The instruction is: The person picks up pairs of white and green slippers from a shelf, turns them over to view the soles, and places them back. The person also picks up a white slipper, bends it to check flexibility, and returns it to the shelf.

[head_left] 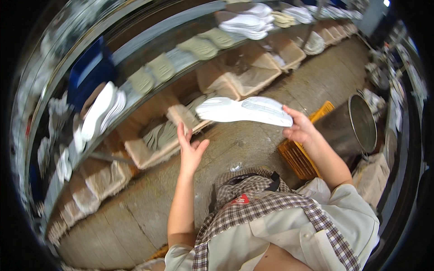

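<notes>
A white shoe sole (246,111) is held out in front of me, lying roughly level from left to right. My right hand (299,125) pinches its right end between thumb and fingers. Just below the sole's free left end, my left hand (191,150) is raised with its fingers spread, apart from the sole and holding nothing. Ahead, pale green soles (199,47) lie spaced along a long shelf (176,56). White soles are stacked on the same shelf, one pile (103,110) at the left and another (246,21) farther along.
Lined bins stand under the shelf; one bin (151,156) holds grey-green soles. To my right are an orange plastic crate (296,158) and a dark metal drum (361,122). A blue bin (90,67) sits behind the shelf. Concrete floor (122,217) runs between.
</notes>
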`<state>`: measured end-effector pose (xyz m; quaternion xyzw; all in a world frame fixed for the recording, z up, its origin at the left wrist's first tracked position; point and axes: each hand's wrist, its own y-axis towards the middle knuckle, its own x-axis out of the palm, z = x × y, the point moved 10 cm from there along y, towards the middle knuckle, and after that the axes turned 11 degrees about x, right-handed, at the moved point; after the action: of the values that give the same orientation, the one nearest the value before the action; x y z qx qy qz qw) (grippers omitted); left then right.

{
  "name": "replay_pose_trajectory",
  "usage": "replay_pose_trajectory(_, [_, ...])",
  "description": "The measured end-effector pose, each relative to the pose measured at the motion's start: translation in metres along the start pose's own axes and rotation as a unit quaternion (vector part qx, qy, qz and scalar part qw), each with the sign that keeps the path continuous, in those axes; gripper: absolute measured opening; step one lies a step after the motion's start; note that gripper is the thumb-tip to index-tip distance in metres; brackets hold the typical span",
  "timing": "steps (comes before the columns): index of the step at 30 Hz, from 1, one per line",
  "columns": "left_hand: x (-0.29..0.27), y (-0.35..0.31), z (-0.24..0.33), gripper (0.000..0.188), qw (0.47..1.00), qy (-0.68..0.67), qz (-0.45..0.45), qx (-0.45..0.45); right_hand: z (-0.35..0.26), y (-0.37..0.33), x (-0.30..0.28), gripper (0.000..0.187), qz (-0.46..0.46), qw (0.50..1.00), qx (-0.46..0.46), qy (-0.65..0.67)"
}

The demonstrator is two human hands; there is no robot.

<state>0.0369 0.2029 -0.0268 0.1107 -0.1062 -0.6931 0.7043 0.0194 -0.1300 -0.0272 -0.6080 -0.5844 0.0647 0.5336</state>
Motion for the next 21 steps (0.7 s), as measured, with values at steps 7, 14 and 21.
replay_pose_trajectory(7, [-0.087,-0.012,0.115,0.078,0.917,0.32,0.08,0.226,0.113,0.004,0.103,0.04,-0.302,0.916,0.258,0.063])
replay_pose_trajectory(14, [-0.109,-0.034,0.144,0.07,0.954,0.2,0.158,0.159,0.13,-0.006,0.116,0.054,-0.337,0.875,0.337,0.08])
replay_pose_trajectory(21, [-0.089,-0.042,0.176,0.071,0.945,0.207,0.173,0.186,0.11,0.006,0.101,0.041,-0.324,0.894,0.307,0.045])
